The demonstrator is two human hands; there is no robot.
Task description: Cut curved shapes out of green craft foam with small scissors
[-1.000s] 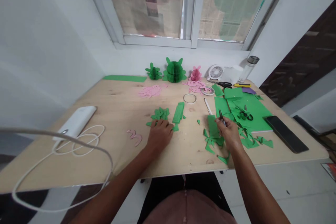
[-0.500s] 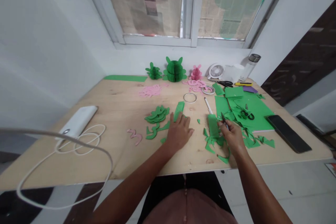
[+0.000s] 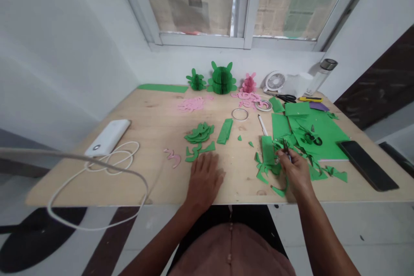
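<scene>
The layered green strip (image 3: 224, 132) lies by itself near the middle of the wooden table (image 3: 155, 129). On its near side and slightly left, the left hand (image 3: 204, 181) rests palm down with nothing gripped, its fingertips just beside a loose green cut-out (image 3: 207, 147); whether they touch, I cannot tell. The two hands are well apart. To the right of the strip and nearer the person, the right hand (image 3: 295, 170) is closed around a small pointed dark tool (image 3: 286, 146), beside a green rectangle (image 3: 267, 150) and curled green scraps (image 3: 262, 174).

Left of the strip sits a pile of green cut-outs (image 3: 199, 133); farther left and nearer are pink curved pieces (image 3: 174, 158). Far left of it, a white power bank (image 3: 110, 135) bears a round mark (image 3: 95, 147) too small to read. Far right of it lies a phone (image 3: 368, 165) with a dark screen. Beyond the strip stand two green paper figures (image 3: 221, 81) and a pink one (image 3: 248, 84). Farther beyond, printed-looking sheets (image 3: 190, 13) cover the window panes, their print too blurred to make out.
</scene>
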